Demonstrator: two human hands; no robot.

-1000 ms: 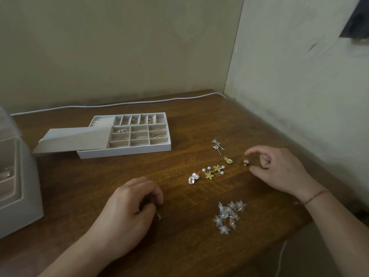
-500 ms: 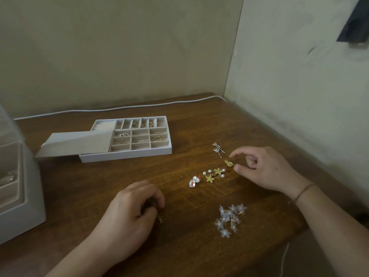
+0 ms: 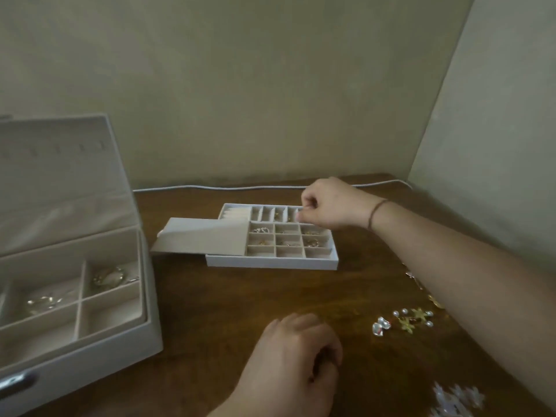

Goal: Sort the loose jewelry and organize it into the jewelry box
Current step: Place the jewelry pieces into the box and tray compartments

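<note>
- While the right hand (image 3: 331, 207) reaches over the tray (image 3: 270, 263) near the table's (image 3: 228, 311) back edge, its fingers are curled and pinched together above the tray's back-right compartments; what they pinch cannot be made out.
- The left hand (image 3: 296, 359) rests near the front edge, fingers curled under; what they hold, if anything, is hidden.
- A flat lid (image 3: 201, 239) lies askew across the tray's left part.
- Loose jewelry (image 3: 406, 320) — pearls, gold flowers, a clear piece — sits near the right edge, white flowers (image 3: 457, 401) at the front-right corner.
- The open jewelry box (image 3: 90, 350) stands at the left edge, with pieces in its compartments.
</note>
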